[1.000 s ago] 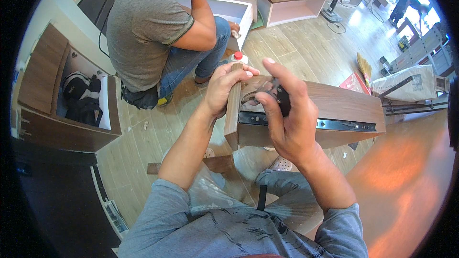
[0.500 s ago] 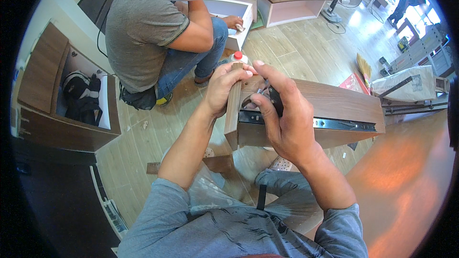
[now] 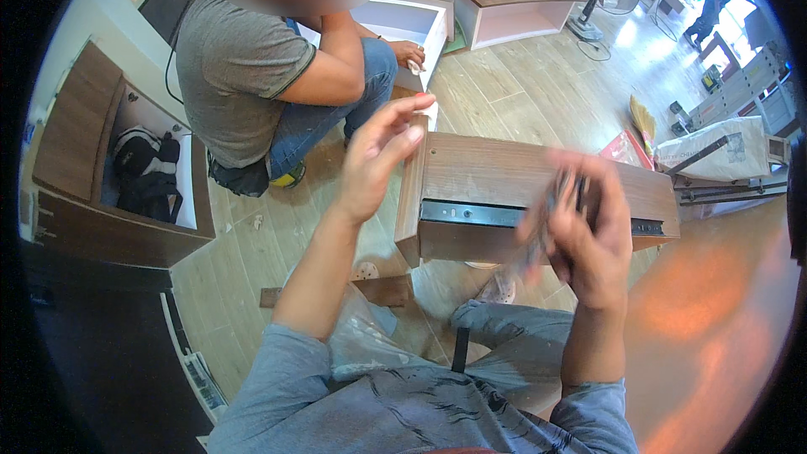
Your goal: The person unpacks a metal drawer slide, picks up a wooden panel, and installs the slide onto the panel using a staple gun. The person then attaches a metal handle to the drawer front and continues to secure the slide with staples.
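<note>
A wood-grain drawer [image 3: 479,155] stands in front of me, with a black metal slide [image 3: 471,212] along its near side and a thicker front panel [image 3: 409,202] at its left end. Over that panel my left hand [image 3: 377,160] is raised, fingers apart and holding nothing. My right hand [image 3: 601,240], partly smeared by motion, is closed round a small dark tool with metal parts [image 3: 570,193] above the drawer's right half. Blur hides the tool's kind. Behind my left fingertips, a bottle's red cap is mostly hidden.
A co-worker [image 3: 244,76] crouches at the left beside a white-lined drawer [image 3: 433,29]. An open cabinet [image 3: 80,126] holding a bag [image 3: 147,168] stands at left. A fan [image 3: 588,13], broom [image 3: 641,118] and ladder [image 3: 744,84] are farther right. A wood strip [image 3: 382,290] lies by my feet.
My left hand has let go of the front panel and lifted slightly left. My right hand has moved right and nearer me with the tool, uncovering the slide's left part.
</note>
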